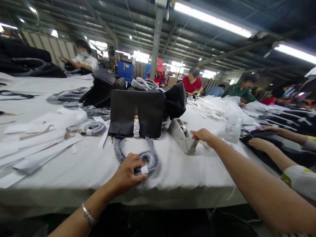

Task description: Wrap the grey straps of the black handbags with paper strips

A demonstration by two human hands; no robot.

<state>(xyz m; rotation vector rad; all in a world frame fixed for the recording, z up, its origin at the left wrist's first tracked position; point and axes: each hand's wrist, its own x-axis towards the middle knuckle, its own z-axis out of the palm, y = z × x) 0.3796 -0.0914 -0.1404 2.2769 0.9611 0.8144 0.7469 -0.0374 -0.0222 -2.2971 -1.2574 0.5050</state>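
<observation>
My left hand (130, 168) is closed around a coiled bag strap (153, 160) in grey-looking clear wrapping, near the table's front edge. A white band (144, 170) shows on the coil beside my thumb. The strap runs up to a dark handbag (137, 112), which stands upright with its flap facing me. Its gold clasp (136, 118) has a wrapped white tab below. My right hand (203, 135) pinches at the cutting end of a grey tape dispenser (182, 138), right of the bag. The tape between those fingertips barely shows.
White paper strips (44, 144) and another wrapped strap coil (93, 128) lie left. More black bags (176, 98) stand behind. A white plastic basket (232, 128) is to the right. A co-worker's hands (263, 144) handle black material at far right. Other people work across the table.
</observation>
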